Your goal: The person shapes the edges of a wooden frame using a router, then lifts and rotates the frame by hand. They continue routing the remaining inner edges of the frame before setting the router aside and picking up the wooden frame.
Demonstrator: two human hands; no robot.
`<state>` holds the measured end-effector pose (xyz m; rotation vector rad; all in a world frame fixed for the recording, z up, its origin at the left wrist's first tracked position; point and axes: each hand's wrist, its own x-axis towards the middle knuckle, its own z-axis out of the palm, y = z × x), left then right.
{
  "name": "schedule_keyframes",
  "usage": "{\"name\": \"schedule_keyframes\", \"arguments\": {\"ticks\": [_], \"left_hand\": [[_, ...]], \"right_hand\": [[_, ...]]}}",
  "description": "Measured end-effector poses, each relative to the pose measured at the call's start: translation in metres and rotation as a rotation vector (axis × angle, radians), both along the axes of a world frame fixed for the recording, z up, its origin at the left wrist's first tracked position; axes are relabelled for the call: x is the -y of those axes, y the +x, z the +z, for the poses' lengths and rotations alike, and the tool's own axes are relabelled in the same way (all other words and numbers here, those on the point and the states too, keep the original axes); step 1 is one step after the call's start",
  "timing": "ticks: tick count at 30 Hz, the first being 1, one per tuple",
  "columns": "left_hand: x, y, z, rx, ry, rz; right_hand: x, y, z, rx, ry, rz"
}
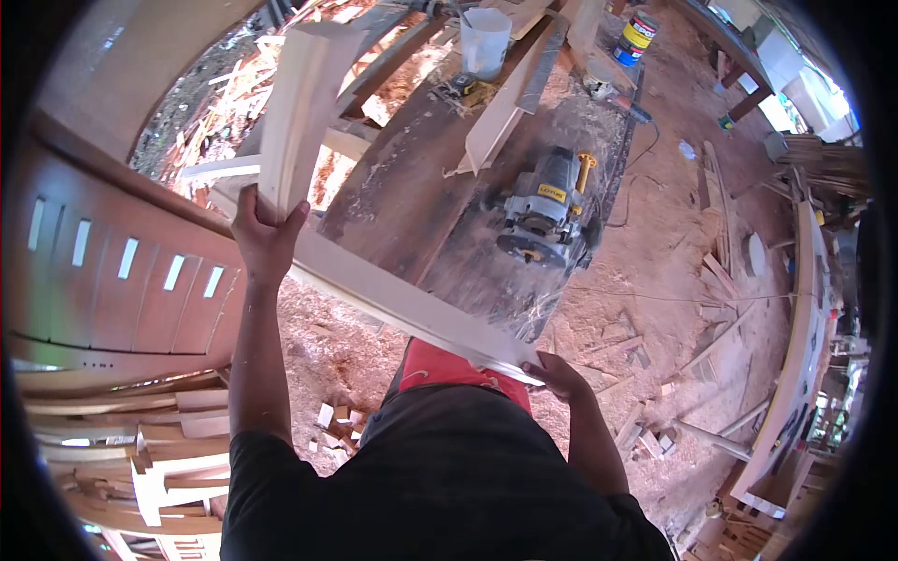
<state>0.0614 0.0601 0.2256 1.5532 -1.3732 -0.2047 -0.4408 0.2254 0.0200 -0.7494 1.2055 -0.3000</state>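
My left hand [265, 236] is closed around the corner where two pale lengths of wood meet. From that corner an upright wooden piece [304, 112] rises away from me. The other length, a long wooden board [402, 297], slants down to the right across my front. Its far end sits in my right hand [558, 376], with the thumb on top and the fingers curled at the edge. Together the two pieces form an L. A router [550, 208] with a yellow label rests on the dark workbench [383, 201] beyond the board.
On the bench lie a pale angled wooden piece [493, 131], a translucent white bucket [485, 45] and a corded power tool [603, 91]. A paint can [636, 39] stands at its far end. Louvred wooden panel [122, 262] at left; wood offcuts [341, 425] on the shavings-covered floor.
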Motion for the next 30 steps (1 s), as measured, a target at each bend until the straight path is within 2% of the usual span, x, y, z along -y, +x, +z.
{"name": "schedule_keyframes", "arguments": {"ticks": [2,4,6,8,10,14,17,19,21,24,26,29,30], "left_hand": [[-0.028,-0.008,0.022,-0.08,-0.167,-0.011],[-0.054,-0.022,0.042,-0.206,-0.331,-0.086],[-0.074,-0.022,0.055,-0.219,-0.33,-0.118],[-0.095,-0.031,0.067,-0.294,-0.285,-0.138],[-0.103,-0.043,0.064,-0.423,-0.434,-0.135],[-0.113,-0.041,0.022,-0.711,-0.593,-0.201],[-0.124,-0.037,-0.001,-0.873,-0.511,-0.211],[-0.119,-0.034,-0.016,-0.866,-0.495,-0.159],[-0.116,-0.061,-0.007,-0.812,-0.586,-0.174],[-0.111,-0.069,-0.012,-0.748,-0.431,-0.208],[-0.108,-0.074,-0.007,-0.709,-0.264,-0.268],[-0.096,-0.037,-0.014,-0.715,-0.058,-0.5],[-0.089,-0.016,-0.012,-0.714,-0.044,-0.663]], "right_hand": [[-0.019,0.004,-0.004,0.059,-0.161,-0.032],[-0.037,0.001,0.009,0.032,-0.199,-0.08],[-0.054,-0.006,0.026,0.044,-0.217,-0.153],[-0.067,-0.011,0.063,-0.152,-0.343,-0.032],[-0.077,-0.012,0.102,-0.275,-0.43,0.001],[-0.094,-0.024,0.125,-0.325,-0.603,0.037],[-0.099,-0.024,0.132,-0.351,-0.633,0.101],[-0.097,-0.009,0.136,-0.325,-0.628,0.13],[-0.088,0.018,0.147,-0.371,-0.625,0.181],[-0.068,0.063,0.134,-0.388,-0.57,0.193],[-0.052,0.09,0.132,-0.408,-0.514,0.206],[-0.04,0.106,0.109,-0.462,-0.554,0.112],[-0.039,0.105,0.1,-0.479,-0.589,0.052]]}}
